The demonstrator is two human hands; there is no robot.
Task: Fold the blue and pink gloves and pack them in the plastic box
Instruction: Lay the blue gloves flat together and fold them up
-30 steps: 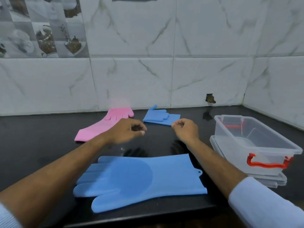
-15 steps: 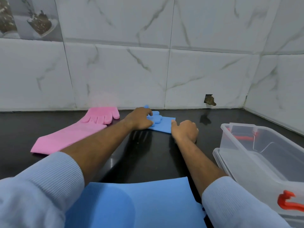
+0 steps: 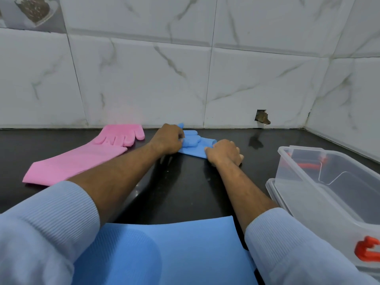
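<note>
**Blue gloves and pink glove on the counter, hands now on the far blue one**

Folded blue glove [image 3: 194,144] lies at the back of the black countertop [image 3: 185,188], close to the marble-tiled wall [image 3: 205,79]. Both of the person's hands are on it. The left hand [image 3: 167,140] has its fingers curled over the glove's finger end and seems to pinch it. The right hand [image 3: 225,152] is a loose fist at the glove's near right corner; whether it grips the edge or only presses on it cannot be told.

A second, flat blue glove [image 3: 168,251] lies unfolded at the near edge, between the two pale blue sleeves [image 3: 47,233]. The pink glove [image 3: 82,159] lies to the left, apparently folded once, untouched. The clear plastic box [image 3: 329,182], with red handles, stands open on the right, with no glove seen inside, resting on its lid [image 3: 273,188].

A second ago both hands hovered in mid-air over the middle of the counter, holding nothing. Half a second ago they had reached the far glove. Now they have closed onto it, and the view has dipped lower and nearer, so the near blue glove is cut off at the bottom.

My reading: the far blue glove is about to be lifted or folded once more before going in the box; nothing is packed yet
</note>
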